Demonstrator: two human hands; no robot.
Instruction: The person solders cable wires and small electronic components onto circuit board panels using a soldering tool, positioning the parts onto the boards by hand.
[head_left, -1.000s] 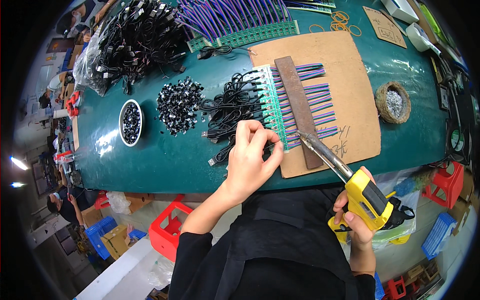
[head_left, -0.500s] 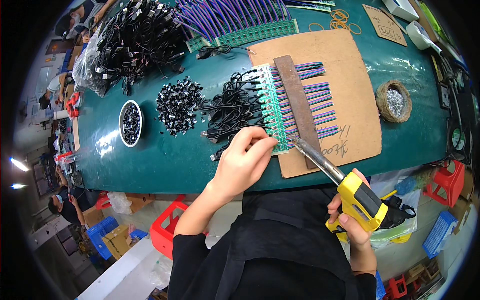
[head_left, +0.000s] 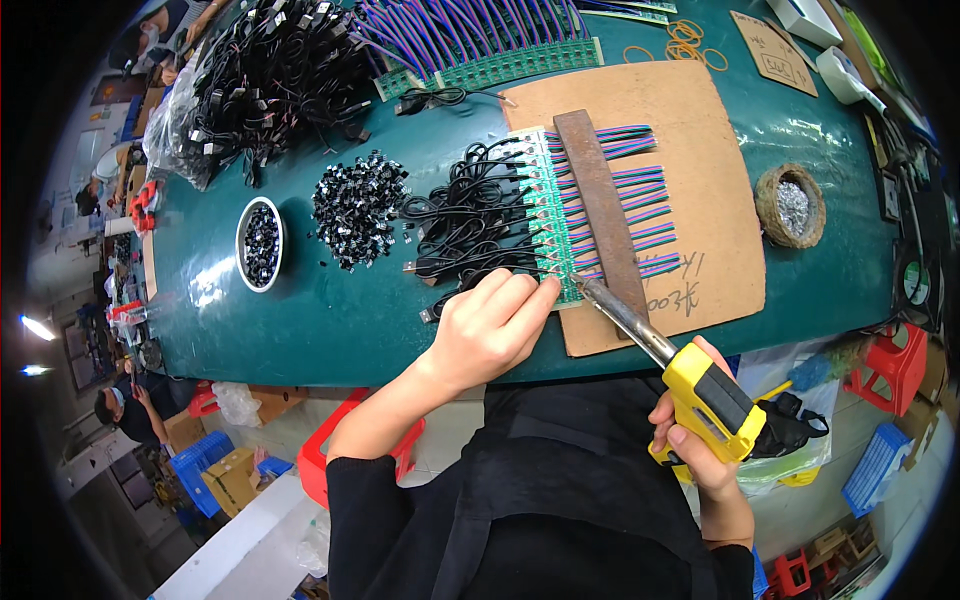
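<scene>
My right hand (head_left: 700, 445) is wrapped around the yellow and black handle of a soldering gun (head_left: 702, 398). Its metal tip points left and meets the near end of a green circuit board panel (head_left: 549, 210). At that same end my left hand (head_left: 497, 320) is closed in a pinch; what its fingertips hold is hidden. Black cables (head_left: 468, 225) run from the panel's left side. Multicoloured ribbon wires (head_left: 645, 205) stick out on the right, under a rusty flat metal bar (head_left: 600, 210). Beneath the wires and bar lies a cardboard sheet (head_left: 700, 130).
Left on the green table (head_left: 330, 345) are a white bowl (head_left: 243, 270) of small black parts and a loose pile of them (head_left: 358, 210). Behind lie a cable heap (head_left: 275, 85) and wired boards (head_left: 520, 65). A round container (head_left: 817, 215) of silvery shavings stands right.
The soldering gun and its tip have shifted slightly left, toward the board's edge. My left hand has moved a little, its fingertips now beside the tip.
</scene>
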